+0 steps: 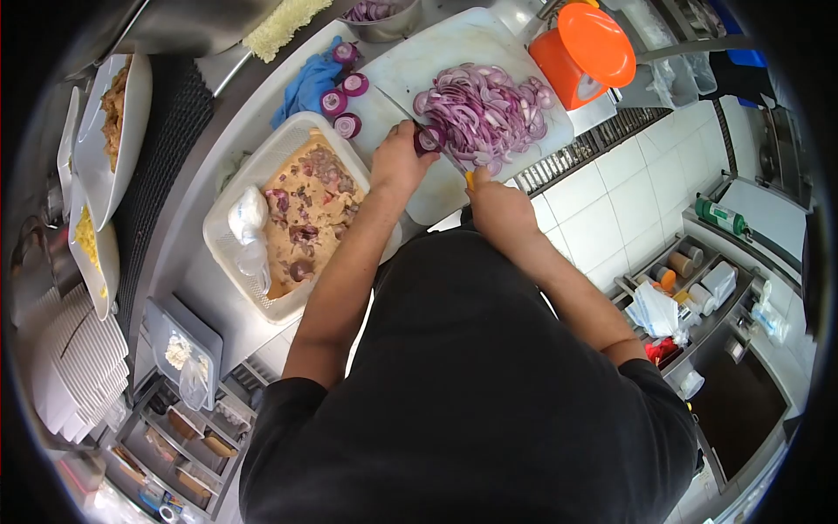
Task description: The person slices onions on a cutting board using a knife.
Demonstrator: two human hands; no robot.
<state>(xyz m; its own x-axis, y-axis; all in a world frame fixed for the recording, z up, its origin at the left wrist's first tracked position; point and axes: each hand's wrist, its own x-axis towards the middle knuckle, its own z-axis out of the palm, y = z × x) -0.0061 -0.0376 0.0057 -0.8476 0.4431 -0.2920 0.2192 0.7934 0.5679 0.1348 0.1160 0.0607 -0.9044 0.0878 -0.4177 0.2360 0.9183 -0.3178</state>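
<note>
My left hand (401,163) holds a cut red onion piece (429,139) on the white cutting board (410,74). My right hand (502,205) is closed round the yellow handle of a knife (454,162), whose blade lies beside the onion. A large heap of sliced red onion (489,113) covers the middle of the board. Several onion pieces (333,102) lie at the board's left edge, next to a blue cloth or glove (307,83). Left of my left forearm stands a white plastic basket (224,220) with an orange-brown mixture, onion bits and a knotted plastic bag.
An orange scale (566,65) stands right of the board. Behind it is a metal bowl (384,26) of sliced onion. Stacked plates (83,367) and a grey tray (186,345) are at the left. Shelves with containers (698,284) stand at the right.
</note>
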